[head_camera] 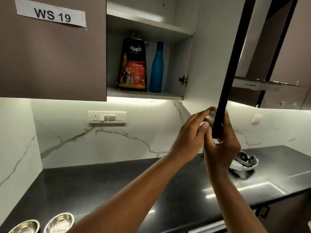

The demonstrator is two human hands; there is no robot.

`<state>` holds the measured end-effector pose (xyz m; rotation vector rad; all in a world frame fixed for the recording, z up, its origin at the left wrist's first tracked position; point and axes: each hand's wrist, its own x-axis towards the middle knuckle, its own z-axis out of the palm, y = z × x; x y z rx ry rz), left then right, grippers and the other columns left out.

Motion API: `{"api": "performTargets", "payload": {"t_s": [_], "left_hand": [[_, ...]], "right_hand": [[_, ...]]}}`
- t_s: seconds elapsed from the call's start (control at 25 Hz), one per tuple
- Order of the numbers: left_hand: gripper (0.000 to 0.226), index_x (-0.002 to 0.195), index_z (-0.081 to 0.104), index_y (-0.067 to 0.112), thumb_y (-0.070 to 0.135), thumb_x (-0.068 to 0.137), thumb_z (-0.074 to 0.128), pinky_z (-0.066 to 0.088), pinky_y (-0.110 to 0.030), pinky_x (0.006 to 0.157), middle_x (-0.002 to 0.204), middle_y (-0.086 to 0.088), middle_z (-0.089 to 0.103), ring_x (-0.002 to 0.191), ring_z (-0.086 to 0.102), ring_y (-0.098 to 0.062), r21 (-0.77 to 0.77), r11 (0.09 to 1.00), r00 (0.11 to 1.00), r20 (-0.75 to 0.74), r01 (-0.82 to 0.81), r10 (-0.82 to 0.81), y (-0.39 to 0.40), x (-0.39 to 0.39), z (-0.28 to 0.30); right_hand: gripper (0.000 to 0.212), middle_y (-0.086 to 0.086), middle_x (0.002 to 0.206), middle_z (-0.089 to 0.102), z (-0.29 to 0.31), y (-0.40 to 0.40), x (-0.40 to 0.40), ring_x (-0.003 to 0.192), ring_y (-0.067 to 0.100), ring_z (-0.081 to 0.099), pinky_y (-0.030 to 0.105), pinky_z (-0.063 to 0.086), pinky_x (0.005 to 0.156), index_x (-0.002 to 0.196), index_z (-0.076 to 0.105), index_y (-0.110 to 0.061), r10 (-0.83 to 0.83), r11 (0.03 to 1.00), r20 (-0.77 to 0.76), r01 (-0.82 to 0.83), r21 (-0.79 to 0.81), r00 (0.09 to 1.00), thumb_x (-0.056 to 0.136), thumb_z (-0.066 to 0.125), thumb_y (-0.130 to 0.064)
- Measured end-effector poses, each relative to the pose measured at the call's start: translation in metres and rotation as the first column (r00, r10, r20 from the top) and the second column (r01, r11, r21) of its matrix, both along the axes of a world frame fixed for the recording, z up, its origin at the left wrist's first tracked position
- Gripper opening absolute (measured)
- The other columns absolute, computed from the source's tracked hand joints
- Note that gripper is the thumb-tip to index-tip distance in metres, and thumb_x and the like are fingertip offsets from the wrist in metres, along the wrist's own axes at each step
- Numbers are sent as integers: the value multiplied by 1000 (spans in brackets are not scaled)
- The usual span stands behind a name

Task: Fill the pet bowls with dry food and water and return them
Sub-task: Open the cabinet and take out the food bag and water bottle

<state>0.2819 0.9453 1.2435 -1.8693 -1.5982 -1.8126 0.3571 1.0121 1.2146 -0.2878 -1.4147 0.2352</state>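
at the near bottom-left edge of the glossy black stone counter (104,187) sit two round, shiny steel pet bowls (59,221), side by side and partly cut off by the frame. both look bare inside. the counter runs back to a white marble-look backsplash with grey veins (117,142) and picks up bright streaks of reflected light on its right part.

two bare forearms reach up from the lower right. the right hand (222,148) is curled around the lower corner of the open cabinet door's black edge (235,68), fingers wrapped behind it. the left hand (190,137) is just beside it, fingers extended with the tips against the door's pale inner face, the thumb close to the right hand; it holds nothing.

farther right on the counter, partly hidden behind the right wrist, lies a grey and white plastic holder with dark rounded parts inside (244,162); what it is cannot be told.

on the backsplash is a white switch and socket panel (107,117), and a smaller white switch plate (257,118) to the right. a light strip glows under the wall cabinets.

up in the open cabinet's lower shelf stand a black and red puppy food bag with a dog picture (133,64), upright, and a tall blue plastic bottle (157,68) just to its right. the closed brown door on the left bears a white label reading "ws 19" (50,13). a chimney hood (262,83) hangs at the far right.
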Motion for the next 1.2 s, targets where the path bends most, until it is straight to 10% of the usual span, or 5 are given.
{"api": "performTargets", "payload": {"t_s": [0.52,0.72,0.92,1.2], "left_hand": [[50,151,34,30,16,104,44,37,-35,117,157,1,35,143,38,-15,-178,983,994,-111,-46,26,72,61,-10],[49,147,37,35,26,101,52,40,-29,109,153,6,39,137,43,-12,-174,972,985,-101,-157,141,69,50,-18],[50,144,41,33,33,97,57,45,-34,108,152,5,42,136,45,-13,-145,938,948,-87,-315,305,43,16,-15],[51,140,47,26,42,93,58,45,-42,110,150,0,47,135,47,-19,-74,821,824,-66,-567,563,-3,-76,-1]], "right_hand": [[57,11,143,61,-8,75,66,130,22,61,49,54,101,147,51,-6,-34,991,-95,21,-135,995,92,66,1],[61,13,158,44,-9,75,70,148,24,40,25,30,122,150,47,-11,-80,982,-31,74,-174,996,93,67,-6],[56,21,160,37,-9,52,40,153,36,28,55,12,127,143,51,-11,-204,979,96,200,50,974,89,64,-11],[57,14,145,55,0,41,-62,134,33,53,53,52,106,139,46,-21,65,997,215,-73,30,974,88,69,-21]]}}
